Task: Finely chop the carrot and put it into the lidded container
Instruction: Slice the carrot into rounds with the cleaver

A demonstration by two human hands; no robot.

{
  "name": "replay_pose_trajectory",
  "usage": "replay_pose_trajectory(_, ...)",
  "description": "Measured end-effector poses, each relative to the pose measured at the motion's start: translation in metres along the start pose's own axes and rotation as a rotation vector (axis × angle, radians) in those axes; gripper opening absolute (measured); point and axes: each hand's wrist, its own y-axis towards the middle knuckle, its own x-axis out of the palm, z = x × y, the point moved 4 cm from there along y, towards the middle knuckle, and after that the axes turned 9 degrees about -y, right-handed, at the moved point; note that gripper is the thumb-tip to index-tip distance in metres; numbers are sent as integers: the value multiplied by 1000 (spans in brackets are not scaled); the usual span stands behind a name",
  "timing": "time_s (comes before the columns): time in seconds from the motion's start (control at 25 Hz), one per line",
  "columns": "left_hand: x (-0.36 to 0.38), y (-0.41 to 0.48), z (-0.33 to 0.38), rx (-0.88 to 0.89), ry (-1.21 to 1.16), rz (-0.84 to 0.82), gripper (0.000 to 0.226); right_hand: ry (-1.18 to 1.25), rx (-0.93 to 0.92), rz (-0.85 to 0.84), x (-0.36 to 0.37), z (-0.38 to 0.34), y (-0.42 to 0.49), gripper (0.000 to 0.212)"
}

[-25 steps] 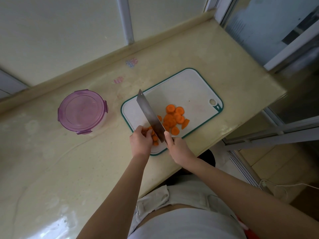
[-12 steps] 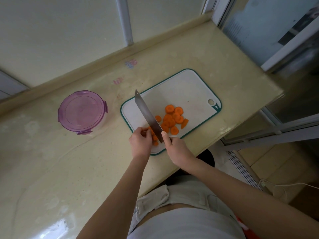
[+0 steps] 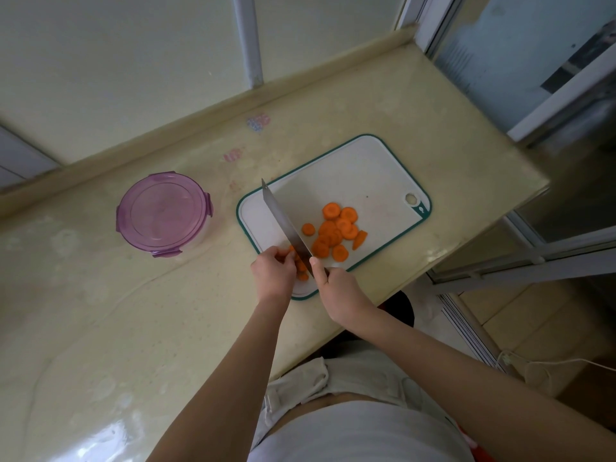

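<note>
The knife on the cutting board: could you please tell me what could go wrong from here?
The left hand pinches the carrot pieces right beside the knife blade, so a slip could nick a fingertip. The carrot slices lie loose near the cutting board edge, by the counter drop, and might be knocked off.

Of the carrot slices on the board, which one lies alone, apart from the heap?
The small round slice beside the knife blade, between it and the heap. It touches no other slice; the heap's slices overlap or touch.
</note>
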Motion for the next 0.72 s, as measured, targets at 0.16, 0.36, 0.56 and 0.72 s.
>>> replay_pose_trajectory(0.16, -1, 1, 2, -5, 22, -7, 12, -14, 33, -11, 5, 1, 3, 58)
replay_pose_trajectory(0.36, -1, 2, 1, -7, 32, -17, 12, 13, -48, -59, 8, 1, 6, 50)
replay_pose_trajectory(0.56, -1, 1, 2, 6, 15, -14, 11, -49, -30, -9, 10, 3, 7, 51)
replay_pose_trajectory(0.72, -2, -1, 1, 32, 19, -8, 12, 24, -8, -25, -3, 10, 14, 58)
